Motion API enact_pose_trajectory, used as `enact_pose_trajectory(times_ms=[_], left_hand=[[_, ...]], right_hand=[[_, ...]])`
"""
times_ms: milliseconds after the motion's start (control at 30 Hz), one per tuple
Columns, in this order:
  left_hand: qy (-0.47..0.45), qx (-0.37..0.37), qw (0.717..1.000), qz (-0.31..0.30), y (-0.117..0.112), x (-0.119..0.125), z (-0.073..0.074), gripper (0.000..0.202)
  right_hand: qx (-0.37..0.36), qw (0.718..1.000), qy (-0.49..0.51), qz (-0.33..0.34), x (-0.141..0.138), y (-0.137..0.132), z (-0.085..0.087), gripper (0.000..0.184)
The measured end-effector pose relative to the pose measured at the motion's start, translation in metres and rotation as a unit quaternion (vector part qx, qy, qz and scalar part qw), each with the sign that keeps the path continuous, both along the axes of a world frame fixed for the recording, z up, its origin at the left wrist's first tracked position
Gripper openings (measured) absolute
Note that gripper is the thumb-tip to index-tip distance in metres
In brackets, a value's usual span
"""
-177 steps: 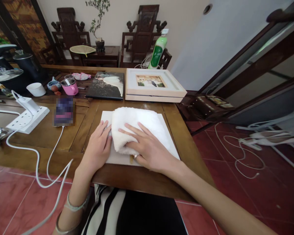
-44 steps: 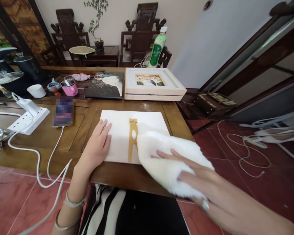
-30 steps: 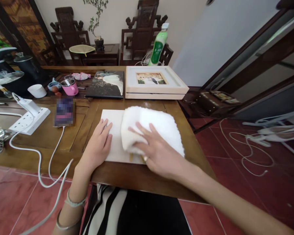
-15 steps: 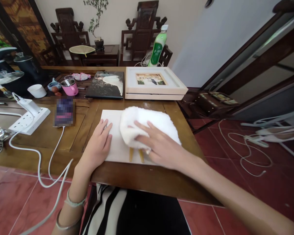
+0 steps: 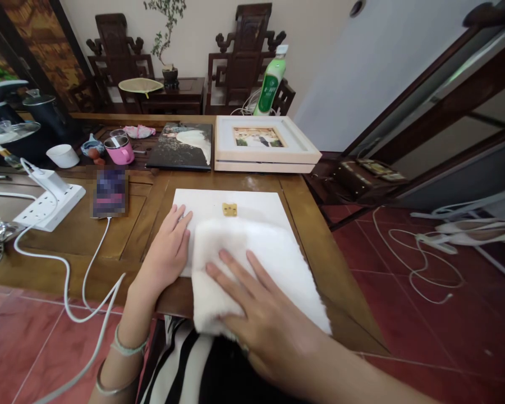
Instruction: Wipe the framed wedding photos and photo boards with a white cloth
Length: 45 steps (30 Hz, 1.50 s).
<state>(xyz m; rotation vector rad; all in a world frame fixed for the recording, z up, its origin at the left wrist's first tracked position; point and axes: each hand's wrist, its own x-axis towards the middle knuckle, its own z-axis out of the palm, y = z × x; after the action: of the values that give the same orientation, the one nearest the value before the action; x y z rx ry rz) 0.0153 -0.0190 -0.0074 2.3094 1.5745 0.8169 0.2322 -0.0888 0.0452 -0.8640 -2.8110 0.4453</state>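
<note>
A white flat panel [image 5: 219, 203], perhaps a picture frame's back, lies near the front edge of the wooden table [image 5: 147, 196], with a small gold bracket [image 5: 229, 209] showing near its far side. My left hand [image 5: 166, 252] rests flat on the panel's left edge, fingers stretched out. My right hand [image 5: 261, 311] presses flat, fingers spread, on a fluffy white cloth [image 5: 256, 264] that covers the panel's near half and hangs over the table's front edge.
Behind the panel lie a white framed photo [image 5: 263, 143] and a dark print [image 5: 183, 147]. A green bottle [image 5: 270, 84], pink mug [image 5: 120, 148], white cup [image 5: 62, 155], phone [image 5: 109, 192] and power strip [image 5: 46, 205] with cables stand to the back and left. Cables lie on the red floor to the right.
My right hand has dragged the cloth from the panel's far part toward me, over the front edge, uncovering the gold bracket. My left hand has stayed put.
</note>
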Motion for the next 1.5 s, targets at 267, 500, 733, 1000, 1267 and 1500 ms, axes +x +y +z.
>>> enact_pose_trajectory(times_ms=[267, 500, 733, 1000, 1267, 1500], left_hand=[[-0.008, 0.006, 1.0, -0.002, 0.001, -0.001, -0.003, 0.043], [-0.005, -0.012, 1.0, 0.001, 0.001, 0.001, 0.001, 0.044], [-0.016, -0.008, 1.0, 0.002, 0.001, 0.0, 0.0, 0.044], [-0.018, -0.014, 1.0, -0.009, 0.0, -0.003, 0.0, 0.045], [-0.069, 0.034, 0.997, 0.004, -0.004, 0.005, 0.009, 0.042], [-0.117, 0.058, 0.991, 0.02, -0.012, 0.004, 0.019, 0.053]], right_hand=[[-0.005, 1.0, 0.006, -0.022, 0.016, 0.055, -0.002, 0.053], [0.067, 0.989, -0.05, -0.119, -0.015, 0.13, -0.007, 0.054], [0.058, 0.996, -0.04, -0.054, -0.018, 0.059, -0.008, 0.04], [-0.017, 0.999, 0.029, 0.038, 0.002, 0.002, 0.003, 0.028], [0.052, 0.994, 0.014, -0.091, 0.001, 0.097, -0.01, 0.05], [0.076, 0.993, -0.021, -0.086, -0.038, 0.079, -0.007, 0.041]])
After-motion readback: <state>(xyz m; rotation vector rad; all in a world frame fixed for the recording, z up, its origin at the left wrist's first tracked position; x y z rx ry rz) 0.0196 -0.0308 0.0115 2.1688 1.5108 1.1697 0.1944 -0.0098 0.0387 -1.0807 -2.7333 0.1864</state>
